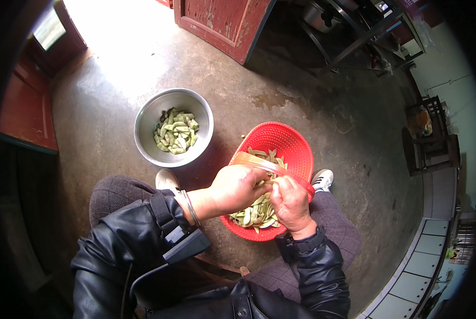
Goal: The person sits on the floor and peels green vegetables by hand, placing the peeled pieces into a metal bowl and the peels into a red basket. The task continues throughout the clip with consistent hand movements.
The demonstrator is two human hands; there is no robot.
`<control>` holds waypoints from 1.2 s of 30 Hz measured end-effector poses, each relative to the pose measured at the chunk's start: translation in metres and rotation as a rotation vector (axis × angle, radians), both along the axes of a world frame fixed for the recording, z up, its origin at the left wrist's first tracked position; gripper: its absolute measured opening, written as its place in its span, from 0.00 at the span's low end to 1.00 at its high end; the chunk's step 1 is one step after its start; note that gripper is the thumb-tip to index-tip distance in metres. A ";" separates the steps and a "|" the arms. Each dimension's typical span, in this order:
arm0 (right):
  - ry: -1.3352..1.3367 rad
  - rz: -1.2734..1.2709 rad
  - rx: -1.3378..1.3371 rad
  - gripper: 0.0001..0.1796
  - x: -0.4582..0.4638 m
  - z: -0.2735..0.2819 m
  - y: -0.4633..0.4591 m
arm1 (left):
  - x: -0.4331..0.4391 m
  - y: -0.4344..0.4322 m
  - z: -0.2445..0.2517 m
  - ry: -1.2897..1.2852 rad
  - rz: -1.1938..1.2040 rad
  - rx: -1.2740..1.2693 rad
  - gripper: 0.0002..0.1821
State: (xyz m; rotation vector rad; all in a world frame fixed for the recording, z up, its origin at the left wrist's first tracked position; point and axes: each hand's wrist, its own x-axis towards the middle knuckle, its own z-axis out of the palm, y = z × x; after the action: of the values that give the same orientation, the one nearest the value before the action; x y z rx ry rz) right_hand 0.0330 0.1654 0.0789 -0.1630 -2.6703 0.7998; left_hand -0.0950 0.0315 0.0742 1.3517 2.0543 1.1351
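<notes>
My left hand (240,187) and my right hand (290,201) meet above a red plastic basket (289,139), which stands between my feet. Both hands pinch a green bean pod (265,182), mostly hidden by the fingers. The basket's orange-red handle (257,161) arches just beyond my hands. Many flat green bean pods (257,213) lie in the basket, on both sides of the handle. To the left, a round metal basin (142,131) on the floor holds a heap of broken bean pieces (178,131). A metal bangle is on my left wrist.
A tiny green bit (243,136) lies on the concrete floor between basin and basket. Ahead stands a red wooden door (222,28), with a metal rack (341,56) to its right. Wooden chairs (433,151) and low white cabinets (417,259) line the right side.
</notes>
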 end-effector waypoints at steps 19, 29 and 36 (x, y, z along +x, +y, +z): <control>-0.753 -0.064 0.169 0.14 0.037 -0.172 0.033 | -0.027 0.000 0.018 -1.298 0.379 0.216 0.14; -0.386 -0.325 -0.664 0.19 -0.017 -0.312 0.056 | -0.031 -0.007 0.022 -1.587 0.439 0.179 0.16; -0.612 -0.234 -0.044 0.18 -0.036 -0.287 0.064 | -0.039 -0.010 0.021 -1.606 0.499 0.080 0.14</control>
State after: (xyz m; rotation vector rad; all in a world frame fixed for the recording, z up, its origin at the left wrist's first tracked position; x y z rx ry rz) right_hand -0.0031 0.2294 -0.2085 -0.8358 -3.0999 0.8331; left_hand -0.1336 0.0212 0.0955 -0.2887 1.0213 1.6317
